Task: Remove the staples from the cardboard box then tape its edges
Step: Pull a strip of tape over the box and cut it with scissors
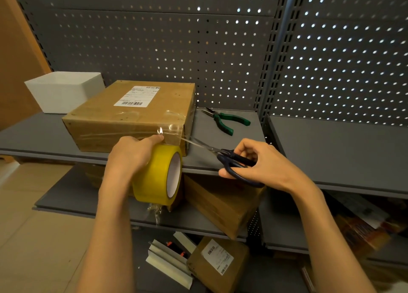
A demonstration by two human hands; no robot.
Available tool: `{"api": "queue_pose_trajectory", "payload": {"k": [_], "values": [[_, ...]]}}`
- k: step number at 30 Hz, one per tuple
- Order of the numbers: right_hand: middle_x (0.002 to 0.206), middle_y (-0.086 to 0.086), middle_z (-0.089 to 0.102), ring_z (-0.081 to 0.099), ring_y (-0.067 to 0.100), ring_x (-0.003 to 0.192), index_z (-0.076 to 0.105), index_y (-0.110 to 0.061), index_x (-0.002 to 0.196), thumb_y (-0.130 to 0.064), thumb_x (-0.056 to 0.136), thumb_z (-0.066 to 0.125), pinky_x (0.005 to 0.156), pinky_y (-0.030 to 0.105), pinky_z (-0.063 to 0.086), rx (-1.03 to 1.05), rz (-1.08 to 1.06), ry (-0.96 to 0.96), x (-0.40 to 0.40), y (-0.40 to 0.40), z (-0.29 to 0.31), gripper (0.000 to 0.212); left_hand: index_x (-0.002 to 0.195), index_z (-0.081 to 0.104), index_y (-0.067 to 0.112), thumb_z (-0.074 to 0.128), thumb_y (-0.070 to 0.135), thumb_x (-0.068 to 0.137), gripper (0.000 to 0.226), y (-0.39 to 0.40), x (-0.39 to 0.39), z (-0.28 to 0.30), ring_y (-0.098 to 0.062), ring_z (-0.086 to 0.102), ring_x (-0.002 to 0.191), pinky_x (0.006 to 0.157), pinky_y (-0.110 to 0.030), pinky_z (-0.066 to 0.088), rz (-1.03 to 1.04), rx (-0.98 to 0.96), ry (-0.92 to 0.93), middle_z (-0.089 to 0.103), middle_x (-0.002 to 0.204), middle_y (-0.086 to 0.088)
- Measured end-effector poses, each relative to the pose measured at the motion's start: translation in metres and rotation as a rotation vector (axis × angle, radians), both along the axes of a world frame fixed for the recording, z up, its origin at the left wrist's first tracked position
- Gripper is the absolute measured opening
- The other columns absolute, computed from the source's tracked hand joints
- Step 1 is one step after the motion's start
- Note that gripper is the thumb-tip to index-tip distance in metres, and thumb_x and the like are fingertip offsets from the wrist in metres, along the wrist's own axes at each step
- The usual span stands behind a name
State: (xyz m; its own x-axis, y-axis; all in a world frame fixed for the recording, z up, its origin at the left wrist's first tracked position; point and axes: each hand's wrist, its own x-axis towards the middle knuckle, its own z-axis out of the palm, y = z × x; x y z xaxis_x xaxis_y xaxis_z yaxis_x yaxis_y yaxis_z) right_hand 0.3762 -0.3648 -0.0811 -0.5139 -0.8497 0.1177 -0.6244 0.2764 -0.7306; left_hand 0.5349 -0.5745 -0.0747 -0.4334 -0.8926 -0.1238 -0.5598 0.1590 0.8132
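The left hand (130, 153) has its grip wrapped over the top of the fat yellow roll of clear packing tape (159, 174), fingers curled round the outer face while the thumb stretches forward to pin the pulled-out clear tape strip (171, 128) against the near wall of the box. The right hand (262, 162) has its fingers and thumb threaded through the loops of the dark-handled steel scissors (220, 152); the blades stand slightly parted and point left, their tips at the strip just beside the box corner.

The tape looks light, floppy and very sticky. It would likely fold onto itself or cling to the blades if allowed to go slack, so keeping it taut between roll and box seems the sound way to hold it. The roll itself is stiff, with a hard white core, and takes a firm squeeze across its width.

The brown corrugated cardboard box with a white barcode shipping label (132, 114) lies flat on the grey metal shelf (220, 160), its near right corner already wrapped in glossy tape. It appears rigid on its faces but soft at the edges, probably best steadied by pressing on a wall, not by pinching a corner.

Green-handled pliers (227, 121) lie on the shelf just right of the box, and a white square tub (64, 91) stands behind its left end.
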Motion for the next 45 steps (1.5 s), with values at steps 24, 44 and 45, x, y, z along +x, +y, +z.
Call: {"api": "queue_pose_trajectory", "payload": {"k": [24,44,45], "values": [[0.070,0.000,0.067,0.056,0.004,0.060,0.066,-0.019,0.079,-0.064,0.057,0.072,0.057,0.020,0.045,0.057,0.077,0.018,0.004,-0.042,0.009,0.050,0.064,0.054,0.011,0.062,0.053,0.076,0.044,0.002,0.003,-0.002,-0.022,0.048,0.061,0.056,-0.033,0.036,-0.005,-0.025,0.051,0.050,0.065,-0.006],[0.062,0.002,0.063,0.049,-0.001,0.050,0.066,-0.014,0.071,-0.049,0.061,0.080,0.049,0.015,0.038,-0.020,0.107,0.005,0.007,-0.041,0.005,0.039,0.077,0.052,0.014,0.062,0.051,0.077,0.039,0.006,0.008,-0.005,-0.023,0.045,0.064,0.060,-0.035,0.035,-0.012,0.018,0.104,0.045,0.073,-0.006],[0.062,0.002,0.063,0.050,0.000,0.051,0.065,-0.015,0.071,-0.049,0.061,0.080,0.050,0.016,0.039,-0.020,0.112,-0.002,0.007,-0.041,0.005,0.039,0.077,0.052,0.014,0.062,0.051,0.077,0.038,0.006,0.008,-0.005,-0.023,0.045,0.065,0.061,-0.035,0.036,-0.011,0.031,0.112,0.045,0.073,-0.006]]}}
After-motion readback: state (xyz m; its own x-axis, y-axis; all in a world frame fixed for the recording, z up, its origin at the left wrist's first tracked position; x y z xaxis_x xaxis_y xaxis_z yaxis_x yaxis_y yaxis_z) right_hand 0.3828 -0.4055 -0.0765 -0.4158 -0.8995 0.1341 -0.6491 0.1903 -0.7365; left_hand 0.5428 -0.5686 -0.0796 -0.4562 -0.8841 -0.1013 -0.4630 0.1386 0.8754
